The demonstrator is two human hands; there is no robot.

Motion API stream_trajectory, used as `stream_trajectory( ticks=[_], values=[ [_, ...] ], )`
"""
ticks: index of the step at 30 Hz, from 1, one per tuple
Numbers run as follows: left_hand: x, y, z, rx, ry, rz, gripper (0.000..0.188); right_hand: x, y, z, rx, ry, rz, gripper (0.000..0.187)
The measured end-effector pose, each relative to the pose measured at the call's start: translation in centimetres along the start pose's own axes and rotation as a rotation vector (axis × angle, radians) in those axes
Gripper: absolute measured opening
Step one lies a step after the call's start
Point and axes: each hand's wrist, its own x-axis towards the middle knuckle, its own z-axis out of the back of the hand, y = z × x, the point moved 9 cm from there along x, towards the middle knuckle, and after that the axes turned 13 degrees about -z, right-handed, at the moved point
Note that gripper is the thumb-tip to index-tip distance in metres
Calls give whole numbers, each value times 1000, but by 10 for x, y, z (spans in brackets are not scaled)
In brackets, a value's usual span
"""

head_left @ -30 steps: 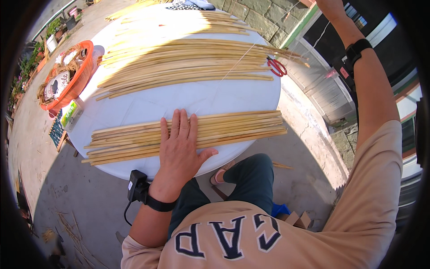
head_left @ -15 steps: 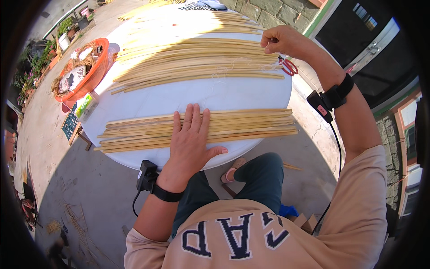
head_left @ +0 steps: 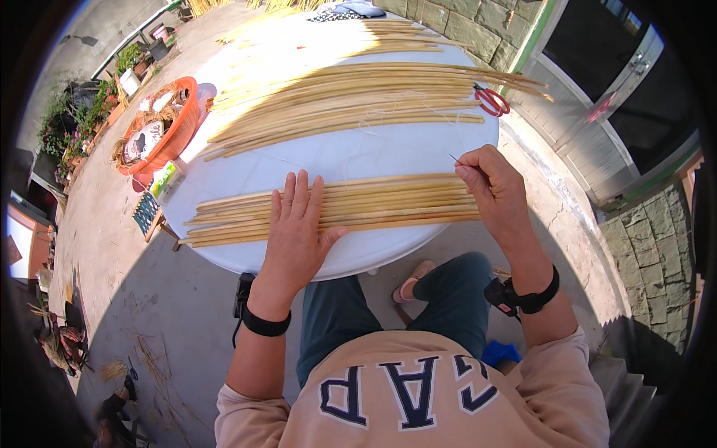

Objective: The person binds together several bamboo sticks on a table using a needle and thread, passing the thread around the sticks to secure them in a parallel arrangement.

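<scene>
While the left hand (head_left: 295, 235) presses loosely spread fingers on the near stalks (head_left: 392, 201), the right hand (head_left: 502, 196) pinches a needle-like sliver (head_left: 454, 158) near the table (head_left: 321, 153) edge. Bare tabletop beyond left fingertips; red scissors (head_left: 491, 101) beyond right fingers. Right hand hides stalk ends.

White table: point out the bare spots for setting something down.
The white table shows bare between the near stalks and middle stalks, left of the right hand. A narrower strip lies between the near stalks and the near rim, right of the left hand. The far half is crowded: middle stalks, far stalks, red scissors.
</scene>
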Motion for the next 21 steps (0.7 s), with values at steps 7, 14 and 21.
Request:
stream_trajectory(
  ticks=[7,14,21],
  values=[
    [9,-7,-21,100,37,1,67,4,24,-95,-164,215,166,7],
    [8,-11,-17,125,-22,-4,69,49,23,-176,-322,527,316,10],
    [8,-10,-14,91,-93,6,69,55,-7,-191,-330,683,245,7]
  ],
)
